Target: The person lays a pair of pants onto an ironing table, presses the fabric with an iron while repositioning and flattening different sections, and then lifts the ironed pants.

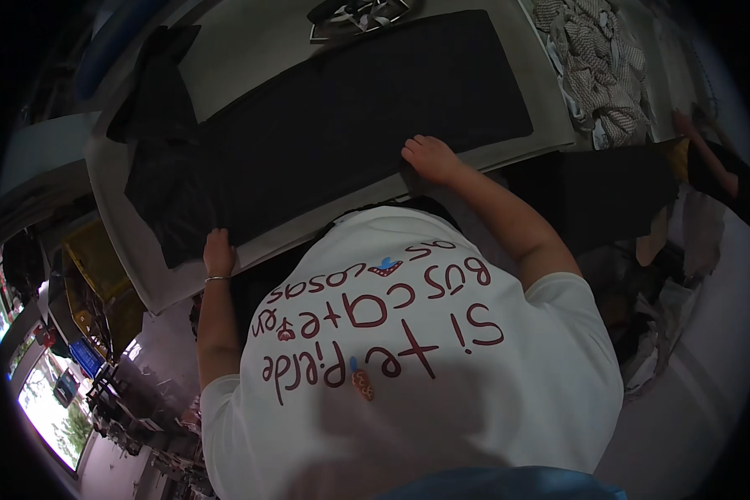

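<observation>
A long piece of dark cloth (358,100) lies spread over a pale table (137,279), smooth in the middle and bunched at its left end. At the cloth's near edge, on the left, my left hand (219,252) has its fingers closed together on the fabric. Further right along the same edge, the curled fingers of my right hand (427,157) grip the cloth, with a small dark flap hanging below them. The fingertips of both hands are partly hidden.
Crumpled striped fabric (604,71) lies at the upper right. Dark cloth (617,192) hangs beside the table on the right, near another person's arm (710,158). A dark-framed object (358,17) sits at the far edge. Yellow material (96,258) is at the left.
</observation>
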`<control>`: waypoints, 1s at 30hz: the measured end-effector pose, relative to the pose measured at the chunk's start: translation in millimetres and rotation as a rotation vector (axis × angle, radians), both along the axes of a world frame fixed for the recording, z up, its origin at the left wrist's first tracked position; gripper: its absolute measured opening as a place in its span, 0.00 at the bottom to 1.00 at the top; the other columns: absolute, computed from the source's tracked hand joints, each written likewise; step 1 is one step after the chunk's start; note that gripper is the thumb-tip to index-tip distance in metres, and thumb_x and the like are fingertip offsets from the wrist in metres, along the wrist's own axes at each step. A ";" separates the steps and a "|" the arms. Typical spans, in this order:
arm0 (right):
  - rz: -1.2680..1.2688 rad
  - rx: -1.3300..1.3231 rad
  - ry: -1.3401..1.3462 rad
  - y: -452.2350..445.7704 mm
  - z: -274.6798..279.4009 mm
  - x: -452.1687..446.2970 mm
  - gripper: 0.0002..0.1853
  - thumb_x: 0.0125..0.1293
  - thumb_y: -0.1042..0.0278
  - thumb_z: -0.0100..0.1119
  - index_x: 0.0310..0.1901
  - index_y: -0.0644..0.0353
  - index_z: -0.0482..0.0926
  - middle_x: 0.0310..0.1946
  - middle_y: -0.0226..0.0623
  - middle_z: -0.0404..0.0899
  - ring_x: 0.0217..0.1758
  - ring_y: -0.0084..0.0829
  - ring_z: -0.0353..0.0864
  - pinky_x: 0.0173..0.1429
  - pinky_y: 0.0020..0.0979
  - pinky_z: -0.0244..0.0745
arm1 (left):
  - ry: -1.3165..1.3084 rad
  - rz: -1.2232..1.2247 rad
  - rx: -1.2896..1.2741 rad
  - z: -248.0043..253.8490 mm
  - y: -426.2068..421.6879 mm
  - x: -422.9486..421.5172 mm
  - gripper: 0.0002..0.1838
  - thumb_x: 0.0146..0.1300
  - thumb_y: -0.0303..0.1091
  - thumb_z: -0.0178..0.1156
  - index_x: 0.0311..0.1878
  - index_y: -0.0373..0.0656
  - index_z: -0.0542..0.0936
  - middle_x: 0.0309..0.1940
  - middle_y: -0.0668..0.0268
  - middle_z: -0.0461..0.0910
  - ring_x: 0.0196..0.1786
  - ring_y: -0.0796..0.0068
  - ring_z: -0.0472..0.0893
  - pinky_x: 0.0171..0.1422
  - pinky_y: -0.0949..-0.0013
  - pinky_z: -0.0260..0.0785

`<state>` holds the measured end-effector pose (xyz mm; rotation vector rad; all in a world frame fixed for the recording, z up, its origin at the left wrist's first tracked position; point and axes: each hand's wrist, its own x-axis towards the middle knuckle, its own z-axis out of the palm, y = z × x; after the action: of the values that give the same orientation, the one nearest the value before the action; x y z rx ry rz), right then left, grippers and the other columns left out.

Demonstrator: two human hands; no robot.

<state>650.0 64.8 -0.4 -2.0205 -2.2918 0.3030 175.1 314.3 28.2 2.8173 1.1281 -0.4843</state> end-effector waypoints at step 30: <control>-0.442 -0.076 -0.180 -99.8 23.0 135.5 0.13 0.46 0.71 0.58 0.36 0.59 0.74 0.39 0.38 0.72 0.44 0.42 0.72 0.46 0.42 0.71 | -0.367 -0.073 -0.203 4.6 -52.4 151.3 0.26 0.55 0.35 0.58 0.58 0.42 0.69 0.61 0.55 0.64 0.64 0.56 0.63 0.69 0.57 0.55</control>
<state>785.5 -35.0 22.6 -2.6091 -1.8641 0.1851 326.5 261.9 32.8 2.6293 0.8536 -0.0712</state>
